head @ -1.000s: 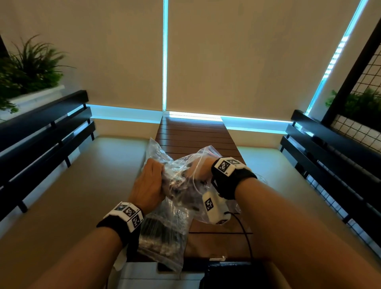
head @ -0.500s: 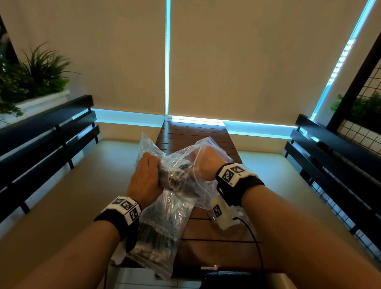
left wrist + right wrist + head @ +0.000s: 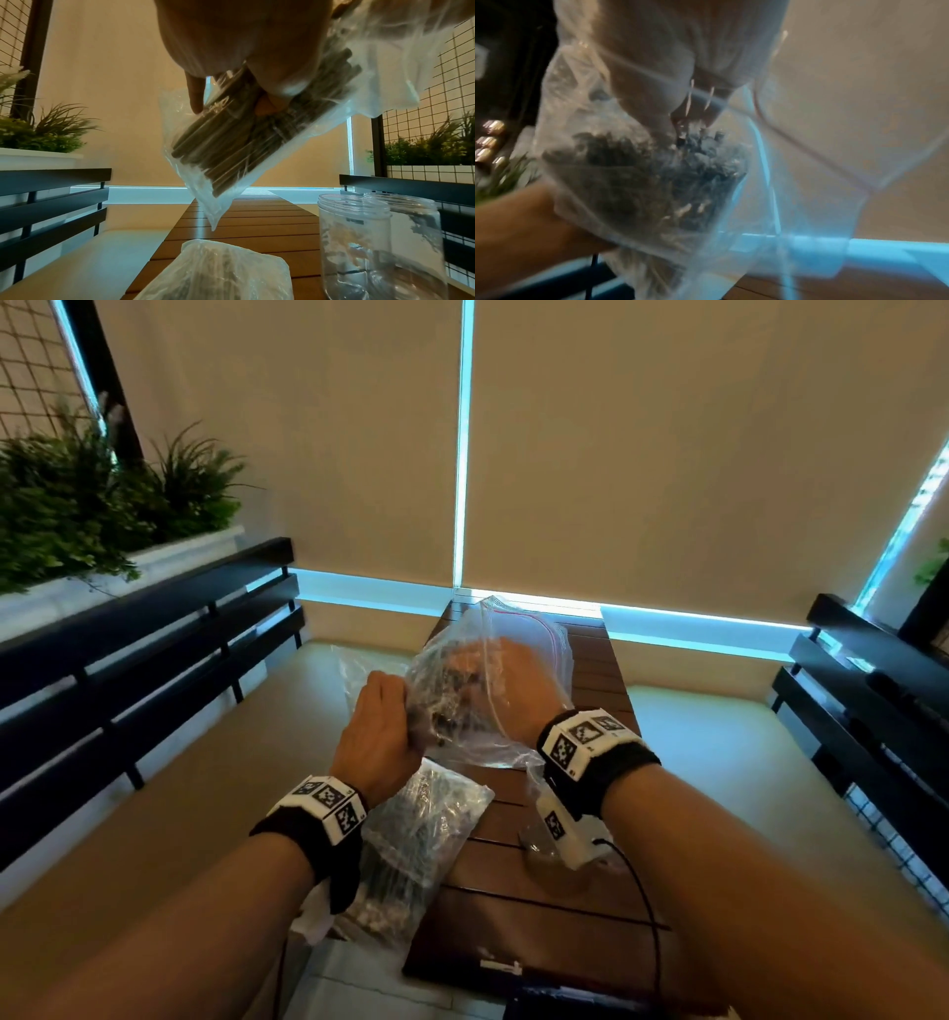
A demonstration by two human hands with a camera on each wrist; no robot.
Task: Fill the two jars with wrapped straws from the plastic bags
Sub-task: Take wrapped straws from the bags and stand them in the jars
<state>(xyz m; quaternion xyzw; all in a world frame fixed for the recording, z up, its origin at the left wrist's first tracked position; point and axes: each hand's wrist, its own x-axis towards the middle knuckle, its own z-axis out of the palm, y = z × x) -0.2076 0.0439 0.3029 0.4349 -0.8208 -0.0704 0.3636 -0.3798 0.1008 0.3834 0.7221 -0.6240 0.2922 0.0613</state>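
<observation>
Beige blinds (image 3: 667, 454), black slatted benches (image 3: 144, 660), slatted wooden table (image 3: 539, 891), potted greenery (image 3: 77, 505).

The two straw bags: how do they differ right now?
The held bag is lifted above the table, open-mouthed, with the right hand inside and the left hand gripping it from outside. The second bag lies flat on the table, untouched. Both are clear plastic holding dark wrapped straws.

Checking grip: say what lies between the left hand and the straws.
Only the plastic bag film separates left hand from straws, per left wrist view.
</observation>
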